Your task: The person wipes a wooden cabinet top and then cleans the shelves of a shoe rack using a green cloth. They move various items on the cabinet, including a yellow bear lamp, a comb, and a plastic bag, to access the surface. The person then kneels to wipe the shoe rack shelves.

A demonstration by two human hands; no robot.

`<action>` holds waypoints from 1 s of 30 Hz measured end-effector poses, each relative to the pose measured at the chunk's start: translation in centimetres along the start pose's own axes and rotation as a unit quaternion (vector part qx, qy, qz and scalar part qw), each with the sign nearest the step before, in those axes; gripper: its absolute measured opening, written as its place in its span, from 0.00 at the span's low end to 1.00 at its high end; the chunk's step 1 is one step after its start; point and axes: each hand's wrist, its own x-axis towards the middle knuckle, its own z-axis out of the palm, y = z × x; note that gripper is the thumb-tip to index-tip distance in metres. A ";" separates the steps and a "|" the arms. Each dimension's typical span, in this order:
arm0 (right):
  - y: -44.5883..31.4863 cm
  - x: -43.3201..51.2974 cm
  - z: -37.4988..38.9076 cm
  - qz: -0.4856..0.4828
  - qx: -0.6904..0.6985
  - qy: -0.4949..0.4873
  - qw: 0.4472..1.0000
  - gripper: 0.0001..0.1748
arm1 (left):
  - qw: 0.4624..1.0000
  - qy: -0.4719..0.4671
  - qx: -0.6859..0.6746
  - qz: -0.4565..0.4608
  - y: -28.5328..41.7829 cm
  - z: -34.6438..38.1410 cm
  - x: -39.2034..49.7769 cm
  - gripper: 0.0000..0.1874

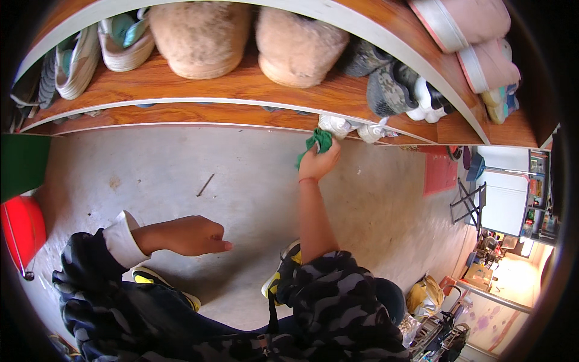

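Note:
My right hand (319, 162) grips a crumpled green cloth (320, 138) at the front edge of a wooden shoe rack (212, 94). Close beyond the cloth, a pair of white shoes (334, 125) sits on the low shelf. My left hand (194, 236) hovers over the floor with its fingers curled in and its thumb pointing right; nothing shows in it. On the shelf above stand two fluffy beige shoes (201, 38), with worn white sneakers (76, 68) to their left. Grey camouflage-patterned shoes (391, 88) are at the right of that shelf.
Pink shoes (466, 27) are stacked on the upper right shelf. A dark stick (206, 184) lies on the concrete floor (158, 158). At the left is a red bucket (25, 231). A folding stool (468, 203) and a yellow-and-white bag (425, 296) are at the right.

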 end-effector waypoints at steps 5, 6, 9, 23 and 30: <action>2.0 6.1 0.3 0.089 0.009 0.017 0.996 0.19 | 1.000 -0.003 -0.005 -0.017 0.1 -0.1 1.4 0.23; 1.2 7.3 -0.3 0.077 -0.040 0.019 0.996 0.17 | 1.000 -0.001 -0.018 -0.023 0.3 0.0 1.4 0.23; 2.2 9.3 -0.6 0.086 -0.100 -0.007 0.991 0.17 | 0.999 0.005 -0.037 -0.029 0.2 0.4 1.4 0.22; 7.8 12.2 -3.1 0.181 -0.016 0.051 0.982 0.20 | 0.998 0.022 -0.045 -0.049 1.0 1.1 2.6 0.20; 11.5 17.9 -0.5 0.074 -0.197 -0.044 0.977 0.22 | 0.996 0.046 -0.048 -0.055 0.2 1.2 1.8 0.20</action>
